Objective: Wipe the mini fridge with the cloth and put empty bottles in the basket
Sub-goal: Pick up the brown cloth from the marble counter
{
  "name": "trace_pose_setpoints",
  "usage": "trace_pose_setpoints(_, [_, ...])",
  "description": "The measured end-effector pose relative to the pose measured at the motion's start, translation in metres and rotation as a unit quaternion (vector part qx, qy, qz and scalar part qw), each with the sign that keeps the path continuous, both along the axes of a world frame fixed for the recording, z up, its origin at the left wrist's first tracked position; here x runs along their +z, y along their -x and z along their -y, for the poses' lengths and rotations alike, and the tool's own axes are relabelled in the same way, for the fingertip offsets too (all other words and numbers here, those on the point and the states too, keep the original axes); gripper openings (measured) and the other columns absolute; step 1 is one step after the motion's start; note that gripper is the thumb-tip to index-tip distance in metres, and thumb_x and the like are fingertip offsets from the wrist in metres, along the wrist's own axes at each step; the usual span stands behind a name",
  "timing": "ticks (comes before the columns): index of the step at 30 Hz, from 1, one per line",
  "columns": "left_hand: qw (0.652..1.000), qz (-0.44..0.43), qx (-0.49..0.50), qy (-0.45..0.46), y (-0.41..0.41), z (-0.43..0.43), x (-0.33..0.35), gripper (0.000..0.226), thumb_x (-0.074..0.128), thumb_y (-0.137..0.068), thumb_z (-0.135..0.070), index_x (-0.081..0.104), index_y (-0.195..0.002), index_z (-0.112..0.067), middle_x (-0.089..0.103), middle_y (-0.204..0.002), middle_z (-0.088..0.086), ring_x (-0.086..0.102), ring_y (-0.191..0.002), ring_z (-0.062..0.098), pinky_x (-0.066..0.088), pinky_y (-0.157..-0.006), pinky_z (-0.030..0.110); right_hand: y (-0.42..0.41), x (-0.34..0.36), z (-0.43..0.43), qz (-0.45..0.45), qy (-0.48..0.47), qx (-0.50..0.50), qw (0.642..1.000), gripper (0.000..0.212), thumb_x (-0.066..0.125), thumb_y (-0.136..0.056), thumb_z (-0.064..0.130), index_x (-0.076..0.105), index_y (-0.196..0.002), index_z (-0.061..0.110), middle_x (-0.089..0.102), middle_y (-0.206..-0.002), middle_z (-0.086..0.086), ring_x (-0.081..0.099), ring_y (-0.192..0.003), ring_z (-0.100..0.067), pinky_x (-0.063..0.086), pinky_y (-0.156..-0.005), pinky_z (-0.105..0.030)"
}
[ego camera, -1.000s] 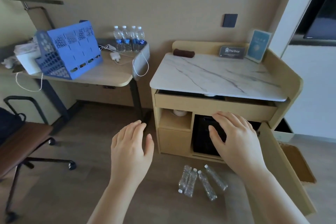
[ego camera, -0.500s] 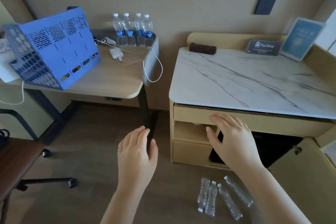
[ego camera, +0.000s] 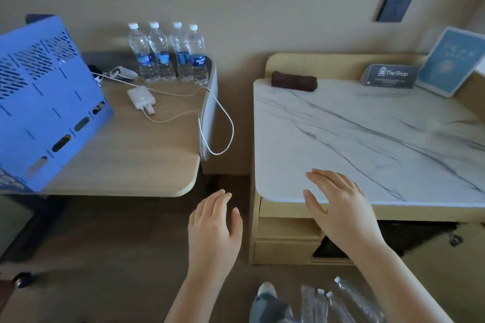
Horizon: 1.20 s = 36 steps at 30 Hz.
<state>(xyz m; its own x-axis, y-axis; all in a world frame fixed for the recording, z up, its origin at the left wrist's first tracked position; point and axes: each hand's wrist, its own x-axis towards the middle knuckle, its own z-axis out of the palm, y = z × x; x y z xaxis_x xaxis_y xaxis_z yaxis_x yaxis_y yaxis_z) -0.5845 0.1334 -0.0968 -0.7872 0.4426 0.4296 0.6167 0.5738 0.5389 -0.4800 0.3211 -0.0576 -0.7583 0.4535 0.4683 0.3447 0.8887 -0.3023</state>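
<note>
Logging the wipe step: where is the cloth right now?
In the head view, the rolled brown cloth lies at the back-left corner of the marble countertop, left of the Shop sign.

Left edge cuts the basket [ego camera: 47, 102]. Bottom edge cuts the empty bottles [ego camera: 354, 299], blurred; I can't count them. The mini fridge [ego camera: 420, 235] sits mostly hidden under the table [ego camera: 367, 126] and behind my right hand [ego camera: 341, 214].

Both hands rise as the view closes in

The right hand [ego camera: 338, 207] lifts from in front of the mini fridge [ego camera: 414, 236] to the front edge of the marble top [ego camera: 367, 134], fingers straight; the left hand [ego camera: 214, 228] rises alongside, beside the cabinet [ego camera: 283, 249]; the empty bottles [ego camera: 341, 301] sink to the view's bottom edge; a foot [ego camera: 266, 294] appears beside them.
</note>
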Motion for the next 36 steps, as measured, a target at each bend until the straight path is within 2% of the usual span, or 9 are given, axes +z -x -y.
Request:
trace_pose_setpoints(2, [1.0,0.007,-0.011,-0.007,0.026,-0.027,-0.004,0.04,0.04,-0.084,-0.031,0.066,-0.103,-0.008,0.067,-0.108,0.005,0.063,-0.099,0.023,0.049,-0.084,0.037,0.023,-0.005,-0.023,0.002,0.005,-0.011,1.0,0.026,0.067,-0.081,0.02,0.067,-0.104,0.009,0.068,-0.108,-0.006,0.063,-0.099,-0.026,0.049,-0.084,-0.044])
trace_pose_setpoints(8, [0.999,0.022,-0.025,0.01,0.112,-0.122,-0.006,0.039,0.042,-0.083,-0.03,0.065,-0.104,-0.006,0.067,-0.107,0.008,0.063,-0.099,0.026,0.052,-0.082,0.044,0.102,-0.016,-0.113,0.005,0.008,-0.021,1.0,0.032,0.056,-0.077,0.027,0.069,-0.102,0.011,0.069,-0.105,-0.004,0.064,-0.095,-0.026,0.049,-0.081,-0.04])
trace_pose_setpoints(13, [0.998,-0.023,-0.048,0.04,0.17,-0.205,-0.015,0.024,0.064,-0.076,-0.01,0.064,-0.099,-0.003,0.067,-0.101,0.012,0.065,-0.093,0.03,0.05,-0.078,0.036,0.154,-0.026,-0.186,0.003,0.0,-0.016,1.0,0.029,0.064,-0.077,0.023,0.068,-0.102,0.01,0.069,-0.104,-0.005,0.064,-0.094,-0.027,0.048,-0.082,-0.04])
trace_pose_setpoints(15, [0.997,-0.026,-0.048,0.048,0.19,-0.235,-0.024,0.024,0.059,-0.077,-0.013,0.063,-0.097,-0.002,0.067,-0.1,0.013,0.065,-0.091,0.031,0.051,-0.075,0.038,0.171,-0.034,-0.213,0.007,0.0,-0.018,1.0,0.029,0.066,-0.077,0.023,0.067,-0.103,0.01,0.068,-0.105,-0.006,0.064,-0.095,-0.028,0.048,-0.082,-0.041])
trace_pose_setpoints(17, [0.996,-0.024,-0.056,0.07,0.205,-0.259,-0.034,0.028,0.05,-0.078,-0.019,0.062,-0.097,-0.003,0.067,-0.1,0.013,0.064,-0.091,0.031,0.052,-0.073,0.038,0.186,-0.041,-0.238,0.015,-0.002,-0.019,1.0,0.034,0.055,-0.079,0.03,0.067,-0.104,0.01,0.068,-0.106,-0.006,0.064,-0.096,-0.027,0.048,-0.082,-0.041])
trace_pose_setpoints(22, [0.989,-0.011,-0.064,0.135,0.238,-0.301,-0.061,0.032,0.055,-0.075,-0.018,0.063,-0.103,-0.003,0.065,-0.109,0.014,0.061,-0.104,0.032,0.05,-0.082,0.043,0.229,-0.057,-0.291,0.046,-0.01,0.009,0.999,0.037,0.057,-0.077,0.029,0.066,-0.106,0.009,0.067,-0.108,-0.007,0.063,-0.097,-0.029,0.049,-0.082,-0.043])
trace_pose_setpoints(25, [0.986,0.006,-0.055,0.157,0.249,-0.315,-0.077,0.038,0.046,-0.08,-0.027,0.064,-0.105,-0.005,0.064,-0.114,0.014,0.059,-0.109,0.033,0.048,-0.087,0.045,0.258,-0.068,-0.32,0.073,-0.005,0.026,0.997,0.04,0.055,-0.078,0.031,0.064,-0.111,0.009,0.066,-0.112,-0.009,0.061,-0.102,-0.029,0.047,-0.086,-0.044])
trace_pose_setpoints(32, [0.983,0.02,-0.069,0.168,0.25,-0.321,-0.091,0.042,0.04,-0.085,-0.033,0.06,-0.114,-0.011,0.054,-0.13,0.011,0.047,-0.124,0.027,0.038,-0.101,0.04,0.321,-0.088,-0.365,0.099,0.008,0.056,0.993,0.049,0.055,-0.082,0.035,0.055,-0.124,0.01,0.056,-0.127,-0.014,0.05,-0.116,-0.034,0.038,-0.096,-0.047])
trace_pose_setpoints(36, [0.985,0.026,-0.059,0.161,0.251,-0.322,-0.093,0.04,0.042,-0.083,-0.031,0.058,-0.114,-0.013,0.055,-0.13,0.009,0.047,-0.124,0.025,0.04,-0.1,0.041,0.352,-0.096,-0.383,0.124,0.005,0.064,0.99,0.055,0.059,-0.085,0.038,0.047,-0.133,0.013,0.047,-0.136,-0.014,0.04,-0.125,-0.036,0.03,-0.103,-0.053])
